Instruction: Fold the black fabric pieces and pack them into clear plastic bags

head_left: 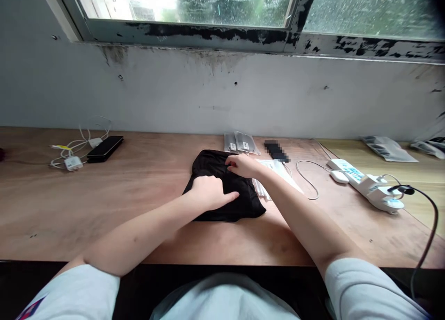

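A folded black fabric garment [243,204] lies on the wooden desk [104,209] in front of me, its surface soft and wrinkled. My left hand [210,192] rests flat on its middle, with the fingers pointing right. My right hand [243,166] lies on its upper right part, with the fingers curled toward the fold. Neither hand clearly pinches the cloth. Part of the garment is hidden under both hands.
Behind the garment lie packets in clear sleeves [241,143] and a pixelated dark object [276,151]. White sheets [278,174] lie to the right. Further right are a white power strip [365,183] and a white mouse [339,176]. A black phone [104,148] and white cables [74,155] lie at left.
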`<act>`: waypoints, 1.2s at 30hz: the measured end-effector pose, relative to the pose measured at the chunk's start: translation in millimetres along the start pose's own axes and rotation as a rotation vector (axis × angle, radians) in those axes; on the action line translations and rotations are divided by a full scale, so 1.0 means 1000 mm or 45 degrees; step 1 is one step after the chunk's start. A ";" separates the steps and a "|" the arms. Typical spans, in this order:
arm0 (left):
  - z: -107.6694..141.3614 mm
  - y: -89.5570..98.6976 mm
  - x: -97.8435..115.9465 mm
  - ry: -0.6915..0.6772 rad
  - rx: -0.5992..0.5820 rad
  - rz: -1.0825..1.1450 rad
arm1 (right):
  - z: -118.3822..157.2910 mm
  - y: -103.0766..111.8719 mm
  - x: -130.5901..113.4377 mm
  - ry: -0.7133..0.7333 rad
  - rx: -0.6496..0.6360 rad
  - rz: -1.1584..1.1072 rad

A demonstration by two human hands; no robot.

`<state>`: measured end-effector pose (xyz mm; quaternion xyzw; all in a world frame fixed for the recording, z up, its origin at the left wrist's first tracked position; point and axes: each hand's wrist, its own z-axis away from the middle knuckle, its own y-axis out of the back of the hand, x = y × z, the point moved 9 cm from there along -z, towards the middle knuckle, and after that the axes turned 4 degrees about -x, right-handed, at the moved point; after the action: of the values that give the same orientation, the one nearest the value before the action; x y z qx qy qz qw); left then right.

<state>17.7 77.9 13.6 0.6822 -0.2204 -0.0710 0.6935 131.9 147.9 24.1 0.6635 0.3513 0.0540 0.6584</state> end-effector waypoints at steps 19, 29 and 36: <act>-0.010 0.054 -0.044 0.092 -0.573 0.489 | 0.008 -0.015 -0.054 0.317 -0.413 -0.234; -0.021 0.053 -0.047 0.087 -0.333 0.896 | 0.016 -0.032 -0.041 -0.172 -0.453 -1.152; -0.023 0.062 -0.031 -0.024 -0.263 1.327 | 0.003 0.002 -0.042 0.065 0.034 -1.175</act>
<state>-13.5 115.2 68.6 0.4096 -0.5284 0.2556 0.6983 102.7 122.9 41.7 0.4446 0.6266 -0.2331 0.5961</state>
